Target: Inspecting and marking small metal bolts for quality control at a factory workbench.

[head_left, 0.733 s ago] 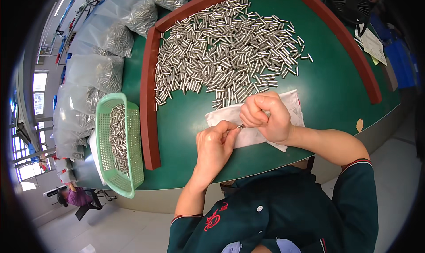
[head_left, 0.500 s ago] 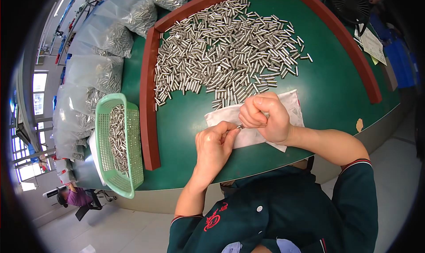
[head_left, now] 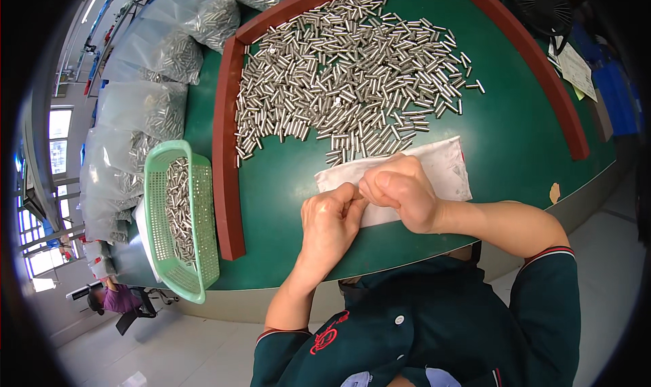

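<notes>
The right hand (head_left: 404, 192), fingers curled, contents unseen, has shifted toward the left hand (head_left: 327, 219), whose fingertips likely pinch a hidden pin over the cloth (head_left: 444, 167); work looks unfinished, pins (head_left: 346, 68) heaped on the table (head_left: 285, 207), fewer in the basket (head_left: 205, 224).

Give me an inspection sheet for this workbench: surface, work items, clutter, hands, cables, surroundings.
Surface: green tabletop; tan patch near the right edge.
Work items: short metal pins, heaped loosely; white cloth, partly covered by the right hand.
Clutter: green plastic basket holding pins, left; clear plastic bags of pins behind it.
Hands: left hand meets right, both curled closed; anything held is hidden.
Cables: nothing seen.
Surroundings: black fan, upper right; seated person, lower left background.
</notes>
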A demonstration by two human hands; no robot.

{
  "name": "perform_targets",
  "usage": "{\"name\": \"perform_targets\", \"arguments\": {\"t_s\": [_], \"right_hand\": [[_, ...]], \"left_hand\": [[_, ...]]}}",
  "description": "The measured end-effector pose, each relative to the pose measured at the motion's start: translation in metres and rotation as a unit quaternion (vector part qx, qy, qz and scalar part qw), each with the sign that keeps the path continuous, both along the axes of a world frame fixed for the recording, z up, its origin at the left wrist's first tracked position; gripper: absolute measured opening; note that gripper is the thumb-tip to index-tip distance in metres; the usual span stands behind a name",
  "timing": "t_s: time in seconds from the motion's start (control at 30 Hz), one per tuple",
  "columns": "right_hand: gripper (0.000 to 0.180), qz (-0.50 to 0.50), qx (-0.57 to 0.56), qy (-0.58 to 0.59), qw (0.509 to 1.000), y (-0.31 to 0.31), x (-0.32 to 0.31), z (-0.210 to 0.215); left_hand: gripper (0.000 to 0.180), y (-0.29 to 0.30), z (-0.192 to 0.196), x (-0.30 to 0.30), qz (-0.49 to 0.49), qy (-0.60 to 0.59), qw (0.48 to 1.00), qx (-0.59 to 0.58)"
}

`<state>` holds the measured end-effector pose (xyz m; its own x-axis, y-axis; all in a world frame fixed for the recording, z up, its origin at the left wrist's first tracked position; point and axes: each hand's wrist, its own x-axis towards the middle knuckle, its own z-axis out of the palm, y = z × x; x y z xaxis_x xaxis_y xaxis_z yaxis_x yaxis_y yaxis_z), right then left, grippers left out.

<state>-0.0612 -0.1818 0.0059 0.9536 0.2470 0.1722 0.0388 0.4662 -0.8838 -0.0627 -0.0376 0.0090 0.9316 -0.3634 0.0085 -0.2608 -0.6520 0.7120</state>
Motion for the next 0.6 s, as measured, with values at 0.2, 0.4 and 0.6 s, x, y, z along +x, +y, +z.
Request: {"name": "perform_targets", "arguments": {"t_s": [0.2,0.4,0.6], "right_hand": [[0.037,0.002,0.012,0.031,0.999,-0.002,-0.001,-0.001],[0.037,0.049,0.164,0.057,0.984,-0.013,0.003,-0.002],[0.036,0.068,0.181,0.076,0.978,-0.012,0.004,-0.006]], "left_hand": [[0.010,-0.002,0.007,-0.004,0.013,0.005,1.000,0.008],[0.008,0.021,0.004,0.002,0.059,0.200,0.946,-0.250],[0.016,0.053,-0.005,0.018,0.009,0.408,0.716,-0.567]]}}
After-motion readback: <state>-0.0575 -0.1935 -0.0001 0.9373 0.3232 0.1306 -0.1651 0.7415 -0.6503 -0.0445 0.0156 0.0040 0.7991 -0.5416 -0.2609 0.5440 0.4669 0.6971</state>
